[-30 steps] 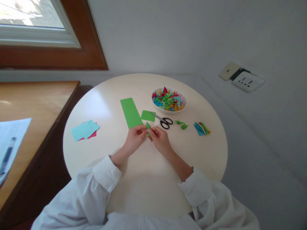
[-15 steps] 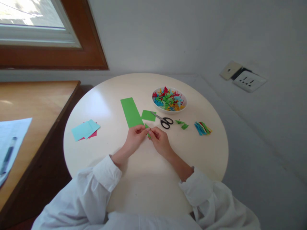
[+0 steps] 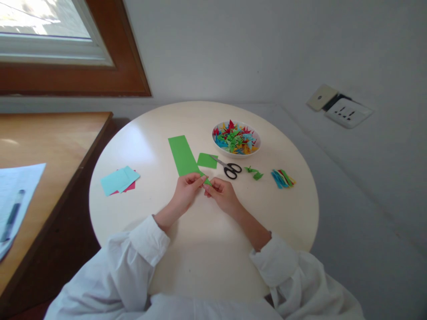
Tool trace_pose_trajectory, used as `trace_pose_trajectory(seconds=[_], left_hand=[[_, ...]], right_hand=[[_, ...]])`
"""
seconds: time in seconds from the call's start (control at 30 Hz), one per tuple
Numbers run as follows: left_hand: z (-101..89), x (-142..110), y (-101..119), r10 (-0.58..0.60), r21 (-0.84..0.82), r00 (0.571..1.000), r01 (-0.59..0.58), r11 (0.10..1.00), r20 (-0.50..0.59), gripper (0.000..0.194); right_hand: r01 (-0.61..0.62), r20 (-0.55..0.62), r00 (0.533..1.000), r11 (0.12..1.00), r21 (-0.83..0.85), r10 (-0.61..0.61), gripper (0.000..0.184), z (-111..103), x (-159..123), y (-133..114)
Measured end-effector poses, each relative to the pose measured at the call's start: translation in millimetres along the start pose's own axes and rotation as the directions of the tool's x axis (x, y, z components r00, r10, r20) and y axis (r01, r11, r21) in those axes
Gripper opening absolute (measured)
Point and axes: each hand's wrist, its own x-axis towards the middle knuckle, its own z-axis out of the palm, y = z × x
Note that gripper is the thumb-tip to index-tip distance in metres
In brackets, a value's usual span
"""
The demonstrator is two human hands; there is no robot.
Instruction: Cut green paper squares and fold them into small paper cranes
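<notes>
My left hand [image 3: 187,189] and my right hand [image 3: 222,193] meet over the middle of a round cream table [image 3: 200,249]. Both pinch a small folded green paper piece [image 3: 206,179] between their fingertips; most of it is hidden by the fingers. Just beyond the hands lies a long green paper strip [image 3: 182,155] and a smaller green rectangle [image 3: 207,160]. Black-handled scissors [image 3: 229,167] lie right of the rectangle.
A white bowl [image 3: 236,153] full of small coloured folded paper pieces stands at the back. Two green folded pieces [image 3: 253,172] and a bundle of coloured strips [image 3: 282,178] lie to the right. Light blue and pink sheets [image 3: 120,180] lie left. A wooden desk [image 3: 50,146] adjoins.
The green piece sat more upright between the fingertips a second ago; now it lies lower and flatter, and the hands have shifted slightly. Everything else on the table is unchanged.
</notes>
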Motion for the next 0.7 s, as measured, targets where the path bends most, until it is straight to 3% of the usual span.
trace_pose_trajectory(seconds=[0.17,0.5,0.7], left_hand=[[0.5,-0.5,4.1,-0.033,-0.062,0.999,0.035,0.997,0.038,0.026],[-8.8,7.2,4.4,0.114,0.053,0.974,-0.105,0.993,-0.197,0.017],[-6.1,5.4,3.6,0.2,0.184,0.96,-0.164,0.969,-0.194,0.015]], right_hand=[[-0.074,0.016,0.997,0.989,0.127,0.073,0.033,-0.4,1.1,-0.3],[-0.101,-0.138,0.98,0.952,0.29,0.146,0.026,-1.8,0.0,-8.2],[-0.093,-0.158,0.977,0.956,0.279,0.141,0.03,2.3,1.5,-4.9]])
